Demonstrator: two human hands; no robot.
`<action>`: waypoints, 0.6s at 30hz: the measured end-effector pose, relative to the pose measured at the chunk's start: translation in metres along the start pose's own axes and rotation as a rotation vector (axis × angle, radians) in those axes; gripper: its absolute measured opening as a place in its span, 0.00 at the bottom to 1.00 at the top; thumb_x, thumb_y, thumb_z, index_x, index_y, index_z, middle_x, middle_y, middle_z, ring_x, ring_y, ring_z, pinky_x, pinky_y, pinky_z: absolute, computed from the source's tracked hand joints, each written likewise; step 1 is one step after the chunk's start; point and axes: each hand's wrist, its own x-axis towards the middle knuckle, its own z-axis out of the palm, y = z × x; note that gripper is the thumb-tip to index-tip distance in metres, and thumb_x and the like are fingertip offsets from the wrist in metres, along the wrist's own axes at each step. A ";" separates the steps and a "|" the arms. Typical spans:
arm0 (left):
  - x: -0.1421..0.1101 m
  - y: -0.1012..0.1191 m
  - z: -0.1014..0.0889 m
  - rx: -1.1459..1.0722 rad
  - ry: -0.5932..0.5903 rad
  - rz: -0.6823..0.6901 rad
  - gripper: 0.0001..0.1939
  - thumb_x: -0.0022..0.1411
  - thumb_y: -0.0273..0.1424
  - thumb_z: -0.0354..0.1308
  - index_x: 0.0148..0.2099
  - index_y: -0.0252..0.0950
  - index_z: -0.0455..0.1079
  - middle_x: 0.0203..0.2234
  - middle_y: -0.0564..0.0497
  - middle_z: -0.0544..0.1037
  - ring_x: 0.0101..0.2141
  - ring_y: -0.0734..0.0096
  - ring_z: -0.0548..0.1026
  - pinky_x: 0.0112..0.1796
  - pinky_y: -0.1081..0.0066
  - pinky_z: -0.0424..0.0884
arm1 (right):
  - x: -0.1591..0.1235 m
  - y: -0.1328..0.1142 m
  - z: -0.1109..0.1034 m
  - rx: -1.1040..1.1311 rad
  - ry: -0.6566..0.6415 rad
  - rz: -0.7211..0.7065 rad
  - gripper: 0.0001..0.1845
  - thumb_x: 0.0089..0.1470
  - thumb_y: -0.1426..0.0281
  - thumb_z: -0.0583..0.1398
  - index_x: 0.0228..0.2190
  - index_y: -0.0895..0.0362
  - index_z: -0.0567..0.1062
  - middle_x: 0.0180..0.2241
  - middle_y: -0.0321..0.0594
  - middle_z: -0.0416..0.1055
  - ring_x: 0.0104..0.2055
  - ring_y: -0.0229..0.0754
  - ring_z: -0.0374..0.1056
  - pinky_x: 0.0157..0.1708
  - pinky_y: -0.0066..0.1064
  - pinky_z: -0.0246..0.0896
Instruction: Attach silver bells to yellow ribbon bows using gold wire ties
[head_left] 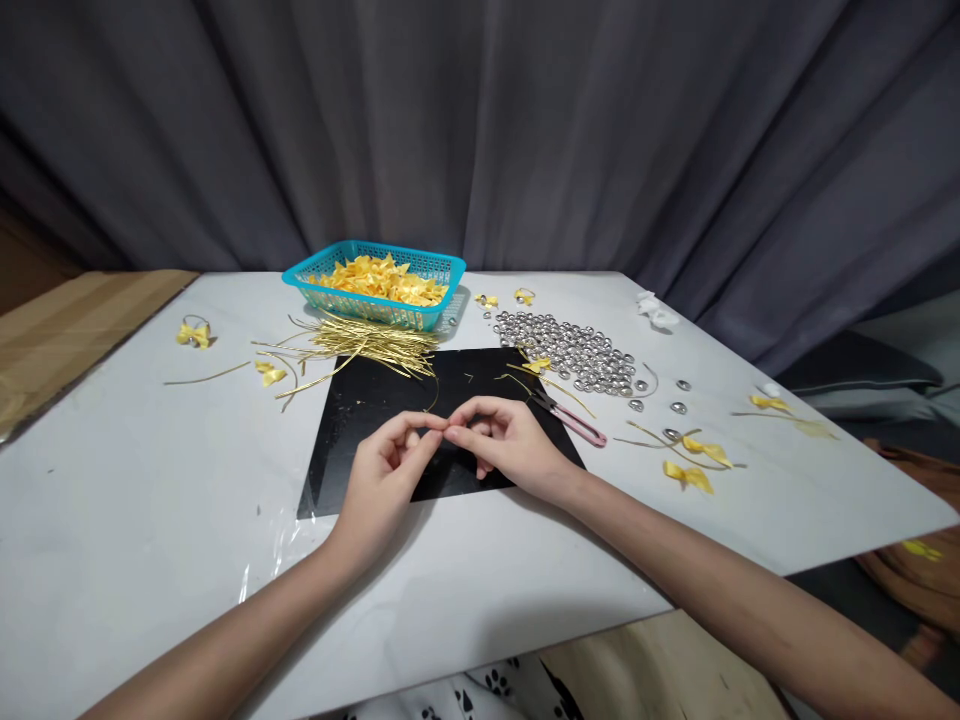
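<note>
Over the black mat (330, 465), my left hand (386, 465) and my right hand (514, 445) meet fingertip to fingertip. Both are closed in a pinch, thumb against forefinger. Whatever sits between the fingertips is too small or too hidden to make out. A thin gold strand (436, 390) curves just behind the fingers; I cannot tell if they grip it. Scissors with pink handles (577, 425) lie beside my right hand, blades on the mat. Near them on the mat are a yellow ribbon bow (537, 365) and loose gold cord pieces (562, 386).
Behind the mat lies a bundle of gold cords (367, 345), before a turquoise basket (450, 310) of yellow bows. Silver domed beads (570, 350) are heaped at right. More bows (688, 476) and cords lie on the white table (150, 520). Crumpled white tissue (656, 310) sits at back right.
</note>
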 end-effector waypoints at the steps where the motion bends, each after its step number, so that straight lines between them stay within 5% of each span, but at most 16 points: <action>1: 0.000 0.000 0.000 -0.002 0.000 -0.008 0.10 0.53 0.37 0.59 0.34 0.35 0.73 0.16 0.59 0.54 0.20 0.76 0.52 0.23 0.74 0.50 | 0.000 0.000 0.000 -0.003 0.000 -0.001 0.18 0.41 0.58 0.66 0.25 0.60 0.71 0.19 0.29 0.63 0.15 0.26 0.56 0.11 0.18 0.57; 18: 0.001 0.000 0.001 -0.029 0.026 -0.124 0.15 0.48 0.41 0.63 0.31 0.34 0.73 0.14 0.60 0.53 0.19 0.78 0.52 0.21 0.75 0.49 | 0.001 0.002 0.000 -0.029 -0.004 0.017 0.14 0.44 0.61 0.64 0.26 0.59 0.71 0.17 0.28 0.62 0.14 0.26 0.55 0.12 0.18 0.57</action>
